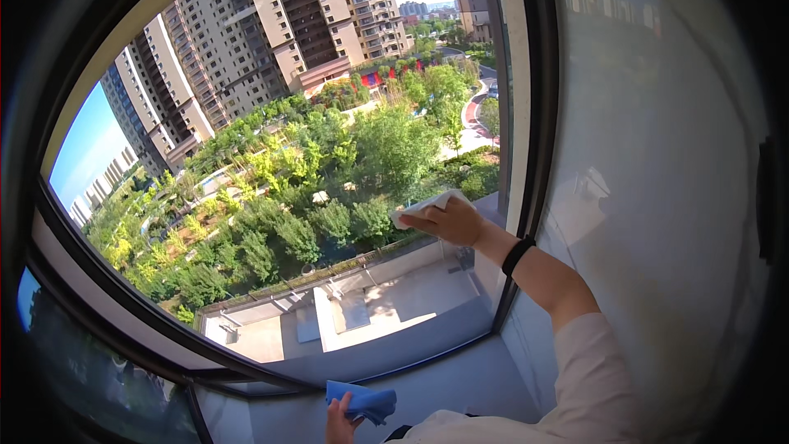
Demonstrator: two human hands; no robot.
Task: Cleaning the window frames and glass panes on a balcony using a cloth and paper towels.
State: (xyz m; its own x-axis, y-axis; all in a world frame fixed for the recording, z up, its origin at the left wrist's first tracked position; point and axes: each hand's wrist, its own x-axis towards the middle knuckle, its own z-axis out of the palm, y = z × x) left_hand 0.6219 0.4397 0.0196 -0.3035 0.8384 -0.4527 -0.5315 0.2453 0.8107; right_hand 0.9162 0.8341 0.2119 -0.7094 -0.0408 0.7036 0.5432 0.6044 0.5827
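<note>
My right hand (453,222), with a black band around the wrist, grips a white cloth (425,206) against the lower right part of a large window pane (345,197). Some of the cloth is hidden under the fingers. Low in the view, my left hand (342,422) holds a folded blue cloth (363,402) in front of the windowsill, away from the glass.
A dark frame (542,92) borders the pane, with a pale, glossy wall (641,135) to its right. Below runs a light sill (425,376). A second, darker pane (111,376) is at the lower left. Trees and tall buildings stand outside.
</note>
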